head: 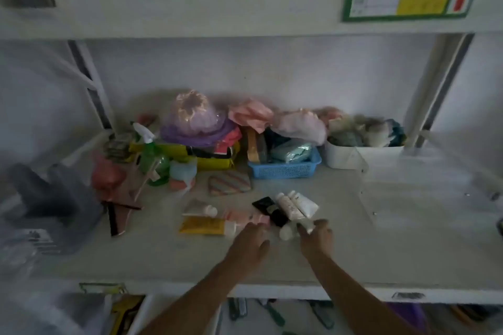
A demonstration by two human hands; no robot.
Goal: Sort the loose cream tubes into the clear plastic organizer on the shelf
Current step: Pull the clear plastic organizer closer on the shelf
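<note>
I see the shelf [353, 250] first, with the clear organizer [424, 193] on its right side, well apart from the tubes and hard to make out. The loose tubes lie mid-shelf: yellow tube [202, 225], pink tube [245, 216], black tube [269, 211], two white tubes [295, 205]. My left hand [249, 243] hovers open, fingertips at the pink tube's cap, holding nothing. My right hand [317, 238] curls loosely around a small white tube [285, 233]; whether it grips, I cannot tell. I'd pinch each tube mid-body and take one per hand.
</note>
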